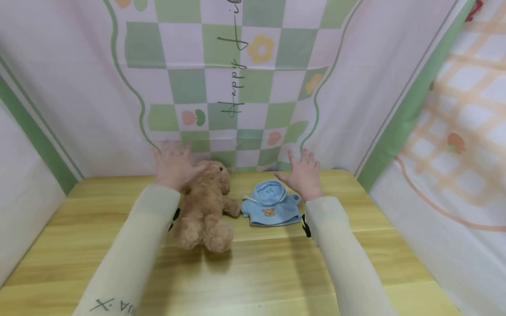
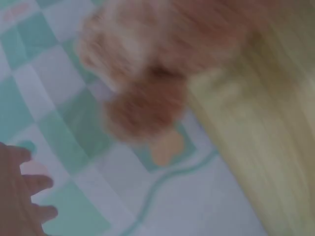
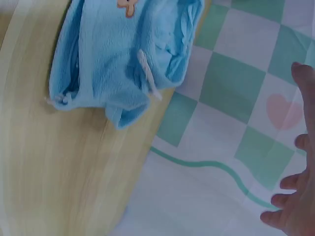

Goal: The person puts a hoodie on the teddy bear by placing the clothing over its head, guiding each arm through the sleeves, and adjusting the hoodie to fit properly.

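A brown teddy bear [image 1: 203, 199] lies on the wooden table with its legs toward me. To its right, a small blue hoodie [image 1: 272, 213] is spread flat, with a white drawstring and a little animal face on the front. My left hand [image 1: 175, 164], blurred, is held over the bear's upper left with fingers spread. Beyond the hoodie's upper right, my right hand [image 1: 304, 175] also has its fingers spread and holds nothing. In the right wrist view the hoodie [image 3: 123, 59] is apart from the hand [image 3: 298, 196]. The left wrist view shows the bear [image 2: 147, 103] blurred.
The wooden table [image 1: 261, 272] ends at a hanging cloth [image 1: 261, 83] with green and white checks behind it. White cloth with green bands hangs at both sides, and an orange-checked cloth [image 1: 458, 109] is at the right.
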Demonstrator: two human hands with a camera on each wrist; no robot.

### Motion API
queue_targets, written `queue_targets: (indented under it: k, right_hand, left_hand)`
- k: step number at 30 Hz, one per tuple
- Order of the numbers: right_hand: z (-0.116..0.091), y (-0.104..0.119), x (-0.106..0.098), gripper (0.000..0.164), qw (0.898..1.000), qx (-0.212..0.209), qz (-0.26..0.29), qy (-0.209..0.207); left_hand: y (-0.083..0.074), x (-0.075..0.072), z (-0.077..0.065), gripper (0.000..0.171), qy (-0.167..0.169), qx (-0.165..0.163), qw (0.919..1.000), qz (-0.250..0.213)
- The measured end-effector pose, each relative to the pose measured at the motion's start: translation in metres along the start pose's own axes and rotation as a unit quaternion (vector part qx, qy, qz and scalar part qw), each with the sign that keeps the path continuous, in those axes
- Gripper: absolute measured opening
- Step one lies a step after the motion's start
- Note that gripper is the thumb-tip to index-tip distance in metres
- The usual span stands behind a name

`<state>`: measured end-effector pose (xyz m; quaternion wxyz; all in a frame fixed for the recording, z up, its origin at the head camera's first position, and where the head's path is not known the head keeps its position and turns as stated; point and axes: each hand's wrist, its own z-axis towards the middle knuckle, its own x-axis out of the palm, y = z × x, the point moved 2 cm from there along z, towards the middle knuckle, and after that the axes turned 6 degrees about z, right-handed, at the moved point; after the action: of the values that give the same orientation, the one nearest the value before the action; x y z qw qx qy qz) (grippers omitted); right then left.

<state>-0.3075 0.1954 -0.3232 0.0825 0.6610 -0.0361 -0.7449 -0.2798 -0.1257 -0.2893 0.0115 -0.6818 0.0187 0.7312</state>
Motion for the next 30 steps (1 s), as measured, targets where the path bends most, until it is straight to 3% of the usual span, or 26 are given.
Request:
queue_targets:
  k: [5,9,12,16,18,22,25,30]
  right_hand:
    - [-0.002,-0.010,-0.001,0.084,1.000,-0.004,0.012,0.011]
    - [-0.006,-0.018,0.009,0.071,0.998,0.009,0.038,0.039]
    - [-0.009,-0.024,0.021,0.058,0.996,0.018,0.066,0.056]
    - [-0.014,-0.030,0.038,0.046,0.994,0.017,0.078,0.070]
    - [-0.016,-0.033,0.046,0.044,0.992,0.021,0.092,0.077]
    - [-0.020,-0.038,0.065,0.047,0.987,0.021,0.135,0.085]
    - [-0.024,-0.043,0.081,0.053,0.984,0.011,0.152,0.096]
    - [-0.029,-0.050,0.097,0.057,0.982,0.008,0.159,0.099]
  left_hand:
    - [-0.037,-0.005,0.006,0.079,-0.022,0.035,0.9989,0.023]
    - [-0.065,0.004,0.008,0.081,-0.006,0.051,0.9969,0.060]
    - [-0.084,0.017,0.006,0.071,0.018,0.068,0.9960,0.055]
    - [-0.105,0.038,0.002,0.041,-0.018,0.090,0.9957,0.015]
    - [-0.114,0.048,0.000,0.034,-0.037,0.092,0.9950,-0.002]
    - [-0.129,0.064,-0.005,0.031,-0.072,0.101,0.9922,-0.015]
    - [-0.139,0.077,-0.008,0.025,-0.069,0.112,0.9911,-0.019]
    - [-0.150,0.103,-0.010,0.019,-0.047,0.116,0.9920,0.020]
